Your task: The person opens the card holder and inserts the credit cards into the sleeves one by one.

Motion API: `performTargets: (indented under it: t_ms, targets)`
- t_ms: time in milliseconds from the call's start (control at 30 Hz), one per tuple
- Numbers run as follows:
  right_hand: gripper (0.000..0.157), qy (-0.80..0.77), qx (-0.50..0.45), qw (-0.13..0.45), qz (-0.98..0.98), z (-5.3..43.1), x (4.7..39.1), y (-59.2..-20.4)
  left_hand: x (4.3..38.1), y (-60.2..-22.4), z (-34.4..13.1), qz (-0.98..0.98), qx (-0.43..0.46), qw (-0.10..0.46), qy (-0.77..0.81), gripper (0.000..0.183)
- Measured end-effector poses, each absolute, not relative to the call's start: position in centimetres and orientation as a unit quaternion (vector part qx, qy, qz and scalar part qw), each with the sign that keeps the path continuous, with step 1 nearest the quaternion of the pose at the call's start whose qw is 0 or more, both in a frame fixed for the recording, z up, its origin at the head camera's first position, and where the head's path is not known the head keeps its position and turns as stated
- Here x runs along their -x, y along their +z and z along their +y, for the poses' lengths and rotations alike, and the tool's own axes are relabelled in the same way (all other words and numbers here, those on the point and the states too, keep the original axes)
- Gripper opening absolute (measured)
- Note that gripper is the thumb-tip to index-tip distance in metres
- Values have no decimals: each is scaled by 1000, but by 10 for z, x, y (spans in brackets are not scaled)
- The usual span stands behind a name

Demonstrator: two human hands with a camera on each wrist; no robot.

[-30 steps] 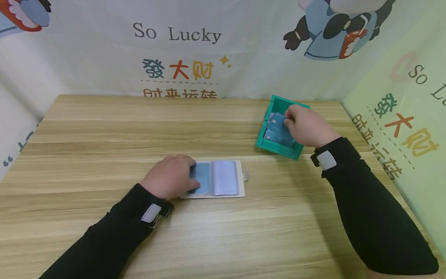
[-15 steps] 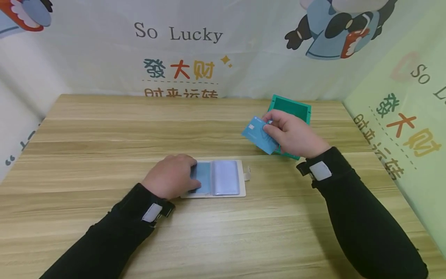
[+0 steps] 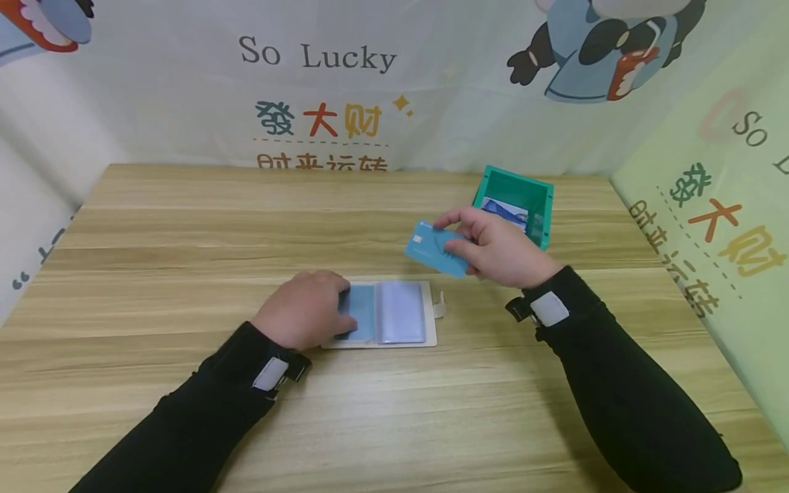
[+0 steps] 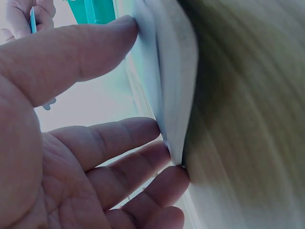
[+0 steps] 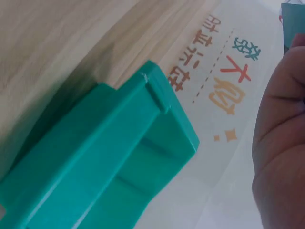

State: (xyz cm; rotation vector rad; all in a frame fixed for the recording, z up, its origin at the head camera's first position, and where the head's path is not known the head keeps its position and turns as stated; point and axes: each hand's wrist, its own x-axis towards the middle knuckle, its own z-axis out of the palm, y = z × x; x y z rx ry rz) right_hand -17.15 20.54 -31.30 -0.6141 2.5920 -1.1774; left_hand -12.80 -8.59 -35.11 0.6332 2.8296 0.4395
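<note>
Pinching blue card, right grip hiding one end; left grip spread on booklet, covering its left edge

Your card sky blue, your box green, your holder white with pale lilac pocket, your sleeves black, your table light brown with wood grain

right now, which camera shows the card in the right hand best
The head view, since the blue card shows its face and chip, pinched in the right hand. The left wrist view catches only its thin edge, upper left; the right wrist view, just a part at top right.
</note>
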Motion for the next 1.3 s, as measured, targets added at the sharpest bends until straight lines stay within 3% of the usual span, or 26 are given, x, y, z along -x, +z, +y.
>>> performTargets:
  t_ms: [233, 533, 900, 1300]
  targets:
    - [33, -376, 224, 187, 879, 196, 168, -315, 127, -351, -87, 960, -217, 100, 145, 49]
    - [27, -344, 259, 188, 883, 183, 168, -324, 127, -349, -87, 962, -215, 102, 137, 51]
    - [33, -368, 211, 178, 888, 163, 173, -341, 127, -348, -86, 962, -210, 112, 132, 55]
    - [32, -354, 206, 205, 889, 146, 173, -347, 128, -349, -86, 962, -211, 113, 135, 56]
